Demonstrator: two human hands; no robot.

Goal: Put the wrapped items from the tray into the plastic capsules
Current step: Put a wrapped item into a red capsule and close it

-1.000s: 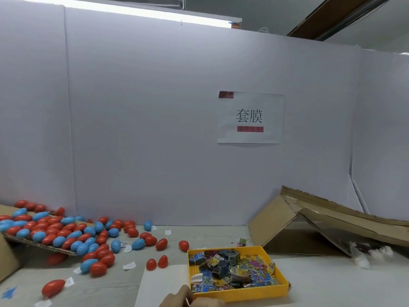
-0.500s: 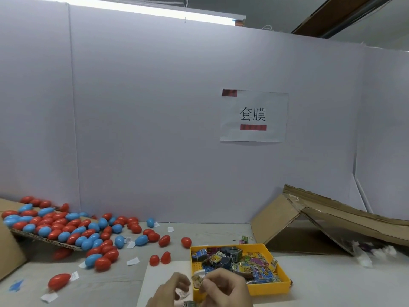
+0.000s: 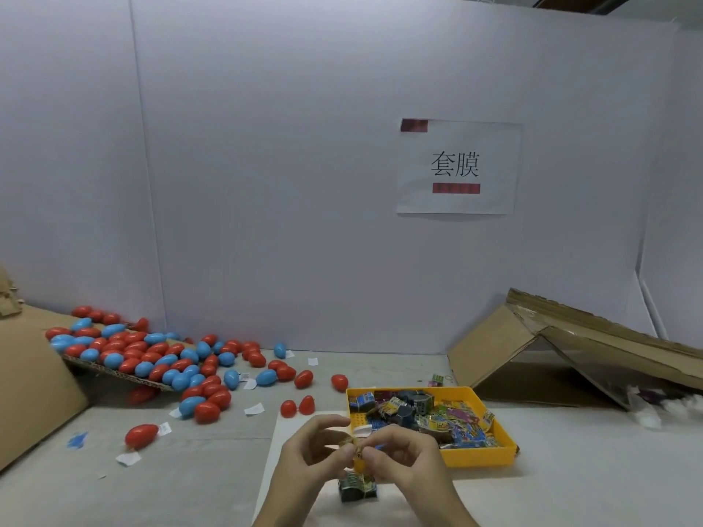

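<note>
White partition boards (image 3: 266, 165) wall in the whole workspace, with a paper sign (image 3: 456, 167) taped up on the right, black characters above a red bar. Below them runs the pale table (image 3: 589, 469), cluttered on both flanks. Over on the right, a flattened cardboard box (image 3: 570, 344) leans like a tent against the partition. On the left, a cardboard sheet (image 3: 30, 374) slopes down, and a big spill of red and blue plastic capsules (image 3: 152, 359) runs off it onto the table, with stray ones scattered toward the middle and one red capsule (image 3: 141, 435) lying alone out front among small white paper scraps (image 3: 254, 409).

Centre right now: the yellow tray (image 3: 490, 456) sits on the table, heaped with colourful wrapped items (image 3: 430, 416). Just in front of its near-left corner both hands are up and working together. The left hand (image 3: 308, 456) and the right hand (image 3: 409, 456) meet fingertip to fingertip, thumbs and forefingers pinched shut on a small yellowish piece (image 3: 357, 452) held between them; whether it's a capsule half or a wrapper I cannot tell. The other fingers are loosely curled. Directly beneath the hands, one wrapped item (image 3: 357, 488) in a dark, printed packet rests on a white sheet (image 3: 281, 469) on the table.
</note>
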